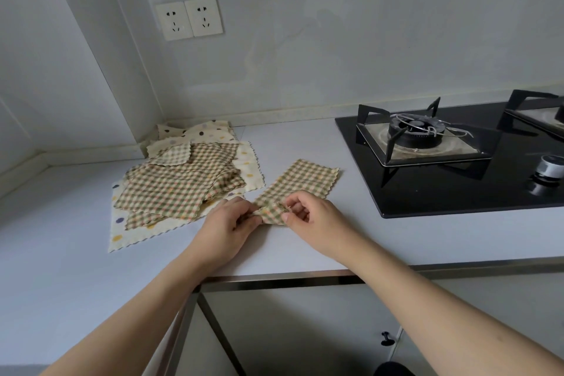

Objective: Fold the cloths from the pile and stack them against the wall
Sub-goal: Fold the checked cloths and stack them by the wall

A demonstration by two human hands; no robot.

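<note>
Pile of cloths (183, 183) sits at the counter's (61, 268) back-left corner, gingham pieces heaped on polka-dot ones, the rearmost polka-dot cloth (198, 131) touching the wall (305, 40). Just right of the pile, a gingham cloth (300, 181) lies flat mid-counter, its near end bunched up. Left hand (227, 223) pinches that near end, fingers curled on fabric. Right hand (305, 217) pinches the same end from the other side, thumb and fingers curled round the fold. Hands nearly touching. Black gas hob (457, 168) occupies the counter's right side, apart from the cloth. Double socket (189, 18) on wall above pile.
</note>
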